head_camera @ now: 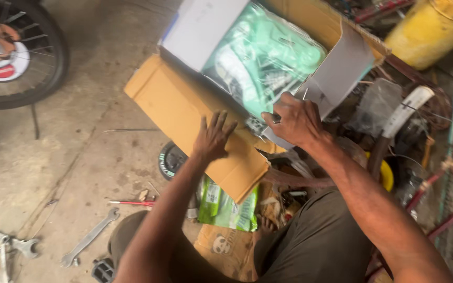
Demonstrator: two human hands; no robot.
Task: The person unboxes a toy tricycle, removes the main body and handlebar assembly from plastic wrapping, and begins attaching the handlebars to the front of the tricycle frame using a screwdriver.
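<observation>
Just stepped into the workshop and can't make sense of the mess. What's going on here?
A seated person leans over an open cardboard box on the floor. The left hand presses flat on its flap, while the right hand pinches a thin metal piece at the green plastic packet inside. A wrench lies nearby on the concrete.
</observation>
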